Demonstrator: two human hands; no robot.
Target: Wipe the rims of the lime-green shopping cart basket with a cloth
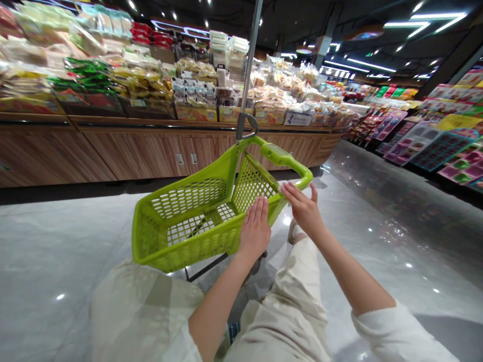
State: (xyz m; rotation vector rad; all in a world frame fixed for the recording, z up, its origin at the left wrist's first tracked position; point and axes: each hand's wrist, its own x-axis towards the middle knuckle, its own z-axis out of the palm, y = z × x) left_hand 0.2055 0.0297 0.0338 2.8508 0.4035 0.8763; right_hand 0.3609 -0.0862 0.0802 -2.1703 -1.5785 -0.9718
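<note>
A lime-green plastic shopping cart (pixel 204 241) stands side-on before me, its basket holding nothing that I can see. My left hand (pixel 256 227) lies with fingers stretched out against the near side rim of the basket. Farther right, my right hand (pixel 304 205) is at the rear corner beside the curved cart handle (pixel 305 173); its fingers are extended and the thumb stands apart. Neither hand is wrapped round anything. A grey metal pole (pixel 249 65) rises from a bracket on the cart's far side.
Behind the cart runs a wood-panelled display counter (pixel 143 151) piled with packaged foods. To the right, an aisle of shiny tiled floor (pixel 354 241) passes shelves with colourful trays (pixel 437 148). My legs in pale trousers (pixel 287 301) are close to the cart.
</note>
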